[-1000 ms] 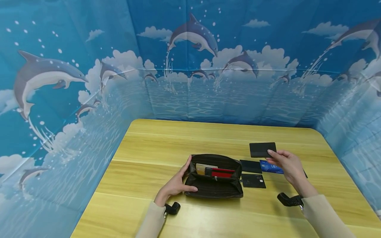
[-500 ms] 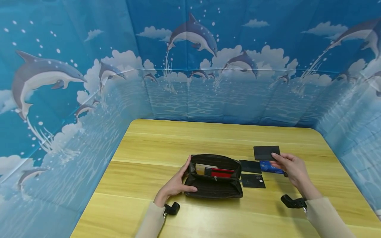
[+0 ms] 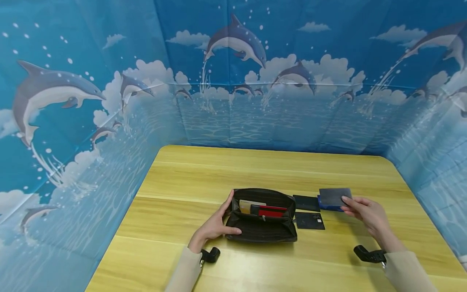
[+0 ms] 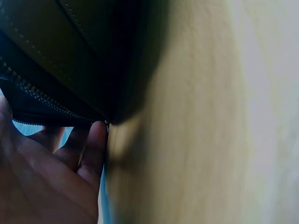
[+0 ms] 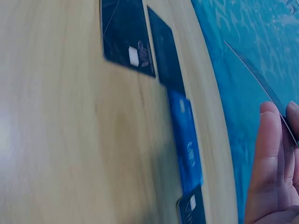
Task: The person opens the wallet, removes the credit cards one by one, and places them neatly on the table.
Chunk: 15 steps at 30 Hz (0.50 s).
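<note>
Two hands work at a wooden table [image 3: 204,174]. The left hand [image 3: 215,225] cups the left end of an open black wallet [image 3: 262,227], thumb along its near edge and fingers up against its far left corner; the left wrist view shows the fingertips [image 4: 93,144] pressed to the zipper edge. Inside the wallet stand a pale yellow card [image 3: 248,206] and a red card [image 3: 271,211].

The right hand [image 3: 366,213], well to the right of the wallet, pinches a dark grey card [image 3: 333,196] by its right edge between thumb and fingers, holding it just above the table. In the right wrist view this card [image 5: 261,84] shows edge-on, clear of the wood, gripped at the fingertips [image 5: 266,140].

Beneath the held card lies a blue card [image 3: 321,205], mostly covered in the head view and plain in the wrist view [image 5: 187,144]. Between the wallet and the right hand lie two black cards: one farther back [image 3: 306,202], one nearer with a small light mark [image 3: 309,221].
</note>
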### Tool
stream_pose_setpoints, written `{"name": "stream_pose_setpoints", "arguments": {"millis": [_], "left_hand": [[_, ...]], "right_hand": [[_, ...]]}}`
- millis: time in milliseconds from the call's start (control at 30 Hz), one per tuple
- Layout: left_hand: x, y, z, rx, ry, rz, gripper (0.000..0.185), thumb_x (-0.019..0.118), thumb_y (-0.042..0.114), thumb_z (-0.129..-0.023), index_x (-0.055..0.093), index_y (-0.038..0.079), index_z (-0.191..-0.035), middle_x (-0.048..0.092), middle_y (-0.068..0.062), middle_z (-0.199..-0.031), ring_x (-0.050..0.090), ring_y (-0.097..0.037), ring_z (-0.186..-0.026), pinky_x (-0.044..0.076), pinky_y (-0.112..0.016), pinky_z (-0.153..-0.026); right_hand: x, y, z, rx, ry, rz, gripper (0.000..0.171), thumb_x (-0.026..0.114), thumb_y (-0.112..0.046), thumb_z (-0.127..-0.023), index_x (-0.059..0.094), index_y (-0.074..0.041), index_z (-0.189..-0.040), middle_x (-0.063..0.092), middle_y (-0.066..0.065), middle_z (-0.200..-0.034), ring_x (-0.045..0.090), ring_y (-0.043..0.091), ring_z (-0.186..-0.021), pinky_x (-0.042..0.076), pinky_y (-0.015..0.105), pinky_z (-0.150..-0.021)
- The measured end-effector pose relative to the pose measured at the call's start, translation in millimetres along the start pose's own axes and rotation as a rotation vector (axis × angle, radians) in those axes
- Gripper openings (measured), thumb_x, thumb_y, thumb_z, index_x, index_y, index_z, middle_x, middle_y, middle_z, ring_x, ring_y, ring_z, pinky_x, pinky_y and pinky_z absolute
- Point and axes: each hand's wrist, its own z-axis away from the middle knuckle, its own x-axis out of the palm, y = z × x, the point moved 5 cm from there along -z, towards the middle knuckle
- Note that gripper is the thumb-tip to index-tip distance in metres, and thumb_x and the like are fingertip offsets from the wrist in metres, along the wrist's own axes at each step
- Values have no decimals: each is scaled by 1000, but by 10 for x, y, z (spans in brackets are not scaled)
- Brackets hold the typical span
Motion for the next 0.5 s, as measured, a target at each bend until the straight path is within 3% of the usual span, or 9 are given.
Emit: {"name": "stream_pose_setpoints", "arguments": {"millis": [267, 500], "left_hand": [[-12, 12, -4, 5, -1, -13, 115, 82, 34, -75, -4, 41, -151, -3, 10, -157, 4, -24, -142, 16, -55, -108], [-8, 6, 0, 6, -6, -9, 115, 82, 34, -75, -5, 41, -151, -3, 9, -157, 3, -24, -142, 16, -56, -107]], "right_hand": [[-197, 134, 29, 63, 5, 9, 8, 72, -19, -86, 69, -13, -83, 70, 3, -80, 69, 16, -73, 54, 30, -68], [-287, 295, 71, 182, -25, 117, 12, 72, -23, -86, 69, -13, -80, 70, 3, -78, 68, 14, -72, 54, 29, -67]]}}
